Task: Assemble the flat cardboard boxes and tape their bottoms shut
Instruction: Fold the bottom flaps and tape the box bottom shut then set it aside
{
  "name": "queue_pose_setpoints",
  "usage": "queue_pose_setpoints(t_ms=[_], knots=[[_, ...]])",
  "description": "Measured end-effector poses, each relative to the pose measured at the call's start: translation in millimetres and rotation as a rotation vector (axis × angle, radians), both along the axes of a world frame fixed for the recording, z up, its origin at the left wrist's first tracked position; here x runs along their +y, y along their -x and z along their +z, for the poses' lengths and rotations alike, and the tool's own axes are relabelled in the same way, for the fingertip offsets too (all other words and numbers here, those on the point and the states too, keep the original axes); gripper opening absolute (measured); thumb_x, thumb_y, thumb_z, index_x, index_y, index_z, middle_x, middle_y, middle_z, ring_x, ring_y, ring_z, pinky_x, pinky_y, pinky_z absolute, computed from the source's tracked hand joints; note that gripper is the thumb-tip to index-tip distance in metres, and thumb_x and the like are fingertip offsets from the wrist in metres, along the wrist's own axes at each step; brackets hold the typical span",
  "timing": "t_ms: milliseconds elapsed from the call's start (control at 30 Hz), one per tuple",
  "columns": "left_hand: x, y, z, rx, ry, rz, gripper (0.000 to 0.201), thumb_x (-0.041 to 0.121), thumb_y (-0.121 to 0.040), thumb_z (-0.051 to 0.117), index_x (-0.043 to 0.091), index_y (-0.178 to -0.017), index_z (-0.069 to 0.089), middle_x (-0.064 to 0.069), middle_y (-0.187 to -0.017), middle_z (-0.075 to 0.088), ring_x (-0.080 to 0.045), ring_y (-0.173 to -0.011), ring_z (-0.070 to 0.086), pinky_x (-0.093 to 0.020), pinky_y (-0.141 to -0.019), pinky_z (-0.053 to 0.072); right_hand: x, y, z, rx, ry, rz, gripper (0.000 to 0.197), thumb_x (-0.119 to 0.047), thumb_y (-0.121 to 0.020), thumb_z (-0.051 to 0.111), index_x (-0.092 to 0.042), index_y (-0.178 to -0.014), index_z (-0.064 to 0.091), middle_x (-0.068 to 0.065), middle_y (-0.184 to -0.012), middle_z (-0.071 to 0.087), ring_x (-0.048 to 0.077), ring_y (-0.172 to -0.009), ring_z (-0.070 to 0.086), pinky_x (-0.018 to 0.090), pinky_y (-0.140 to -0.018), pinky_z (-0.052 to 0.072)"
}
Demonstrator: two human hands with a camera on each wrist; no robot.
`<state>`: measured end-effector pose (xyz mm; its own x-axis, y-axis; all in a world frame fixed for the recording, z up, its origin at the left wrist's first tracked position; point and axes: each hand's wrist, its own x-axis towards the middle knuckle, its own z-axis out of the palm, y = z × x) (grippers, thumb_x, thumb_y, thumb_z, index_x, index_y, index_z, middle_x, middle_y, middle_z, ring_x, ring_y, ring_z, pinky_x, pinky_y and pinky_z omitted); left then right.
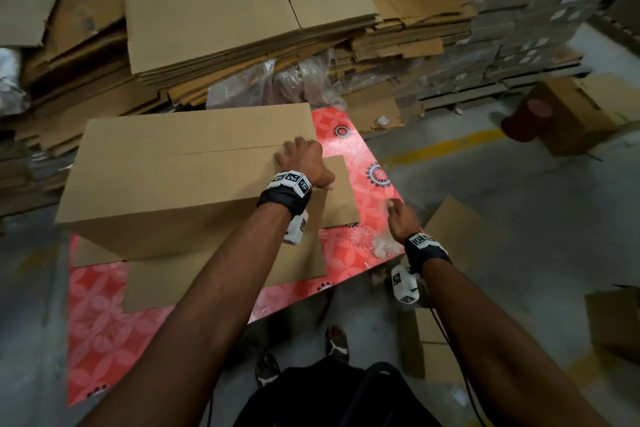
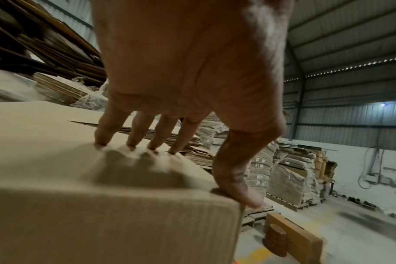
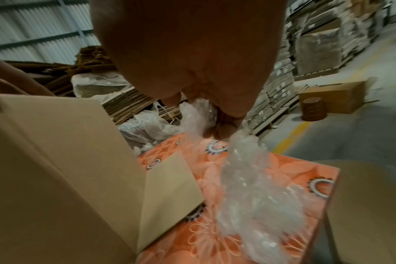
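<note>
One box (image 1: 180,180) stands set up on the red patterned table (image 1: 367,163), bottom flaps folded shut and facing up, the seam between them bare of tape as far as the head view shows. The left hand (image 1: 304,163) presses on it near the right end of the seam, fingertips (image 2: 131,141) on the top and thumb hooked over the corner, a steadying grip rather than a clenched one. The right hand (image 1: 401,218) pinches a crumpled strip of clear plastic (image 3: 249,178), perhaps tape or wrap; I cannot tell which. I judge taping is yet to come, and the stack of flat boxes (image 1: 242,10) behind is untouched.
</note>
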<state>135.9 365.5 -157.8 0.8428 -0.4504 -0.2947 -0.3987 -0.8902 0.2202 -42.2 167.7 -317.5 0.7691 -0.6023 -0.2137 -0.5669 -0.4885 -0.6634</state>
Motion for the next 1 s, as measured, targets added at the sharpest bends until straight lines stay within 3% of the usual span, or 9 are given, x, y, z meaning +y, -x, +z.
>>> queue_pose_setpoints(t_ms=[100, 167, 300, 400, 567, 633, 767, 833, 1000], knots=[[1, -1, 0, 0.002, 0.003, 0.004, 0.094, 0.049, -0.058, 0.092, 0.016, -0.136, 0.052, -0.013, -0.15, 0.038, -0.038, -0.14, 0.033, -0.058, -0.108, 0.034, -2, 12, -4, 0.018, 0.079, 0.017, 0.086, -0.067, -0.083, 0.027, -0.002, -0.119, 0.07, 0.031, -0.108, 0.064, 0.045, -0.105, 0.059, 0.038, -0.083, 0.04], [3, -1, 1, 0.0, 0.007, 0.008, 0.092, 0.049, -0.058, 0.093, 0.016, -0.134, 0.054, -0.012, -0.15, 0.039, -0.038, -0.139, 0.033, -0.058, -0.109, 0.035, 6, 14, 13, 0.058, 0.085, 0.023, 0.079, -0.058, -0.077, 0.031, -0.004, -0.117, 0.072, 0.031, -0.114, 0.059, 0.043, -0.106, 0.055, 0.034, -0.083, 0.035], [4, 0, 0, 0.01, 0.015, 0.012, 0.092, 0.048, -0.058, 0.093, 0.017, -0.135, 0.053, -0.012, -0.153, 0.037, -0.038, -0.142, 0.031, -0.06, -0.111, 0.032, 9, 13, 33, 0.011, 0.117, -0.044, 0.061, -0.045, -0.079, 0.041, -0.012, -0.119, 0.073, 0.022, -0.109, 0.064, 0.038, -0.096, 0.064, 0.038, -0.094, 0.05], [6, 0, 1, 0.012, 0.017, 0.013, 0.092, 0.049, -0.058, 0.092, 0.018, -0.135, 0.052, -0.012, -0.154, 0.036, -0.038, -0.143, 0.03, -0.06, -0.111, 0.032, 9, 18, 47, -0.045, 0.15, -0.084, 0.045, -0.032, -0.085, 0.059, -0.012, -0.125, 0.062, 0.011, -0.101, 0.061, 0.026, -0.089, 0.057, 0.037, -0.087, 0.047], [7, 1, 1, 0.01, 0.017, 0.013, 0.094, 0.049, -0.06, 0.092, 0.017, -0.137, 0.051, -0.012, -0.153, 0.036, -0.038, -0.142, 0.03, -0.06, -0.112, 0.032, 0, 25, 47, -0.006, 0.103, -0.19, 0.018, -0.014, -0.075, 0.075, -0.014, -0.084, 0.06, 0.008, -0.079, 0.064, 0.032, -0.078, 0.061, 0.032, -0.068, 0.039], [6, 0, 1, 0.012, 0.018, 0.012, 0.093, 0.049, -0.06, 0.092, 0.017, -0.137, 0.05, -0.012, -0.152, 0.037, -0.038, -0.142, 0.031, -0.06, -0.111, 0.031, 1, 27, 40, 0.056, 0.105, -0.129, 0.013, -0.013, -0.07, 0.079, -0.015, -0.075, 0.068, 0.014, -0.084, 0.068, 0.034, -0.085, 0.064, 0.03, -0.069, 0.04], [7, 0, 2, 0.012, 0.017, 0.011, 0.094, 0.049, -0.061, 0.091, 0.017, -0.138, 0.05, -0.012, -0.152, 0.036, -0.038, -0.142, 0.03, -0.06, -0.112, 0.031, 3, 26, 24, 0.067, 0.172, -0.08, 0.018, -0.033, -0.067, 0.085, -0.025, -0.081, 0.076, 0.014, -0.099, 0.071, 0.029, -0.093, 0.064, 0.031, -0.078, 0.05], [8, 1, 2, 0.012, 0.02, 0.014, 0.094, 0.049, -0.061, 0.091, 0.017, -0.138, 0.05, -0.012, -0.153, 0.035, -0.037, -0.143, 0.03, -0.06, -0.112, 0.031, 7, 22, 26, 0.081, 0.183, -0.039, 0.022, -0.03, -0.071, 0.087, -0.023, -0.091, 0.08, 0.008, -0.099, 0.075, 0.025, -0.088, 0.069, 0.031, -0.08, 0.053], [9, 2, 1, 0.014, 0.026, 0.017, 0.098, 0.05, -0.061, 0.092, 0.017, -0.141, 0.047, -0.011, -0.158, 0.031, -0.037, -0.146, 0.027, -0.06, -0.114, 0.029, 21, 23, 25, 0.135, 0.25, -0.004, 0.037, -0.015, -0.08, 0.077, -0.016, -0.117, 0.069, 0.009, -0.115, 0.072, 0.033, -0.109, 0.066, 0.035, -0.087, 0.051]])
